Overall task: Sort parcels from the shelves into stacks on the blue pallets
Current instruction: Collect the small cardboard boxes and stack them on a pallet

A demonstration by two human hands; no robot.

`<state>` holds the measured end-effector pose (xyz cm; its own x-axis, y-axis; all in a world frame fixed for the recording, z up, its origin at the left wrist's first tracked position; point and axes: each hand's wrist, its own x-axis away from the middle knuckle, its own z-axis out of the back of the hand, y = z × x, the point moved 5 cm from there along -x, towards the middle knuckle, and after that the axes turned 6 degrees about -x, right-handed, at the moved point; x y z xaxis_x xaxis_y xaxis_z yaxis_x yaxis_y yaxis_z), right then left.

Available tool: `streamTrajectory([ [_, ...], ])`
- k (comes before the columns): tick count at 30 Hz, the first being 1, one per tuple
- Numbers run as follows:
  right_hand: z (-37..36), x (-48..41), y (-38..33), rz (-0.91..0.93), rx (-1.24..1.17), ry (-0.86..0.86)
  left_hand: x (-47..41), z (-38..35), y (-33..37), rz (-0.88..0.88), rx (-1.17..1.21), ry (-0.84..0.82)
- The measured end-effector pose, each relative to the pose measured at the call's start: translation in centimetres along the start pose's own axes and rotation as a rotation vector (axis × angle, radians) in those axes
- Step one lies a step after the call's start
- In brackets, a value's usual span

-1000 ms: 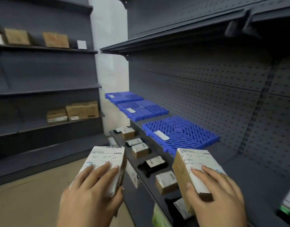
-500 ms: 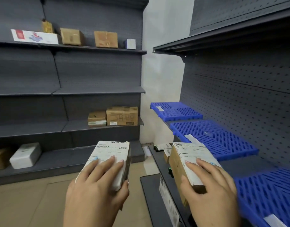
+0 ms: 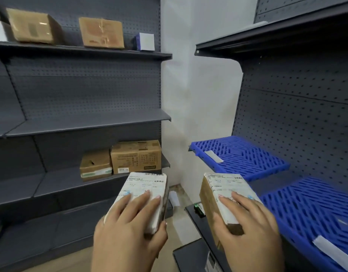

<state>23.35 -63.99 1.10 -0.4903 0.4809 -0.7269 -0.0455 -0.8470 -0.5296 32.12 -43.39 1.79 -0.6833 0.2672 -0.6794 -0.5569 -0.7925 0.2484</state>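
My left hand [image 3: 128,230] grips a small parcel [image 3: 147,185] with a white shipping label on top, fingers spread over the label. My right hand [image 3: 249,224] grips a second brown parcel [image 3: 222,185], also topped with a white label. Both are held in front of me at waist height. To the right, two blue pallets lie on a dark shelf: a far pallet [image 3: 241,156] and a near pallet [image 3: 310,213], each bearing only a white paper strip.
The left shelving holds two cardboard boxes [image 3: 135,156] on a lower shelf and several boxes [image 3: 101,32] on the top shelf. A white wall fills the corner. A lower dark shelf [image 3: 196,254] juts out under the pallets, and tan floor lies below.
The view has swung left and forward along the pallet shelf: the nearest pallets slid out to the right and the left shelving came closer. Both hands still hold their parcels the same way.
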Motion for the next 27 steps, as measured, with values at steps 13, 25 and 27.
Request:
streamTrajectory([
  [13, -13.0, -15.3, 8.7, -0.12, 0.316, 0.074, -21.1, -19.9, -0.2, -0.242, 0.129, -0.192],
  [25, -12.8, -25.0, 20.5, -0.497, 0.69, 0.242, -34.9, -36.1, 14.4, -0.643, 0.419, -0.28],
  [27, -13.1, -25.4, 21.9, -0.606, 0.719, 0.214, -35.5, -38.2, 16.6, -0.726, 0.471, -0.325],
])
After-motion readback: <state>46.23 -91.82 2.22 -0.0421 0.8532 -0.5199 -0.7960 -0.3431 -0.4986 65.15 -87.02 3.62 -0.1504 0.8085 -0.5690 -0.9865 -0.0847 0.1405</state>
